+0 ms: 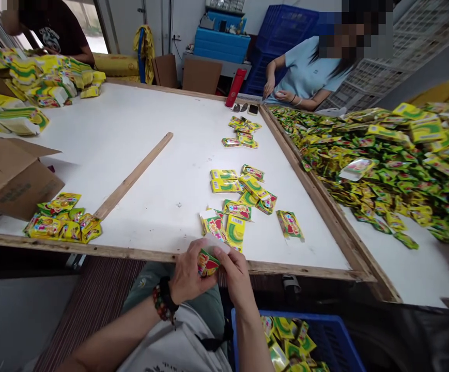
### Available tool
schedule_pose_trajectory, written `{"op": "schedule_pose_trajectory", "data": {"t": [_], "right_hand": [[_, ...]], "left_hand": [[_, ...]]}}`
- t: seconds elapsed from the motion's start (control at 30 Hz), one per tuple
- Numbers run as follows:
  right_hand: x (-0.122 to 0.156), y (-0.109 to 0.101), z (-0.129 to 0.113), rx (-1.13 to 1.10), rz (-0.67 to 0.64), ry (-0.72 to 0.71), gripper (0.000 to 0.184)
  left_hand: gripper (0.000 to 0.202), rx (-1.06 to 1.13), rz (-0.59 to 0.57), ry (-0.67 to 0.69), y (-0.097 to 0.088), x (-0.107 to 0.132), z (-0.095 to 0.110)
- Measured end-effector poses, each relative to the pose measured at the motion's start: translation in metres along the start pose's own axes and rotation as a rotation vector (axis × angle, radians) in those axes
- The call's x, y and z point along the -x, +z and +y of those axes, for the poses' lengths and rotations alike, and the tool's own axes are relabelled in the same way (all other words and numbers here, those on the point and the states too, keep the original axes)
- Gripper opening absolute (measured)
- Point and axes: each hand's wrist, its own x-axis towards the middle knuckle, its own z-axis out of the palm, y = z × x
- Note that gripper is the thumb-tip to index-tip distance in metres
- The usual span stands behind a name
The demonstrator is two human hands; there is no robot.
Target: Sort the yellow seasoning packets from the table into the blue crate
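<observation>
Close to the table's front edge, my left hand (191,271) is closed around a small green, yellow and red candy box (207,262). My right hand (236,274) pinches the pale flap at the top of that same box, thumb on the flap. Just beyond my fingers lie another box with a raised white flap (213,225) and a yellow box with a barcode (235,231). Farther up the white table sits a loose cluster of yellow and green boxes (253,188). One box (290,225) rests apart to the right.
A wooden strip (135,175) crosses the white tabletop (162,206). Small packets (63,222) and a cardboard box (15,175) lie left. Beyond the wooden rail (317,196) packets are heaped (387,170). A blue crate (336,336) stands below. Two people sit across.
</observation>
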Motion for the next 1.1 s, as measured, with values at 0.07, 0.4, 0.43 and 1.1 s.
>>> {"op": "schedule_pose_trajectory", "data": {"t": [0.07,0.4,0.43,1.1], "right_hand": [[-0.003,-0.003,0.004,-0.074,0.013,0.038,0.033],[0.004,0.0,-0.001,0.314,0.107,-0.197,0.032],[0.003,0.0,-0.001,0.293,0.138,-0.165,0.033],[0.105,-0.157,-0.008,1.289,0.209,0.405,0.041]], "left_hand": [[0.07,0.056,-0.017,0.086,0.0,-0.009,0.001],[0.052,0.028,-0.324,-0.178,-0.007,-0.03,0.009],[0.054,0.022,-0.321,-0.178,-0.007,-0.03,0.009],[0.05,-0.317,-0.552,-0.397,-0.013,-0.082,0.006]]}}
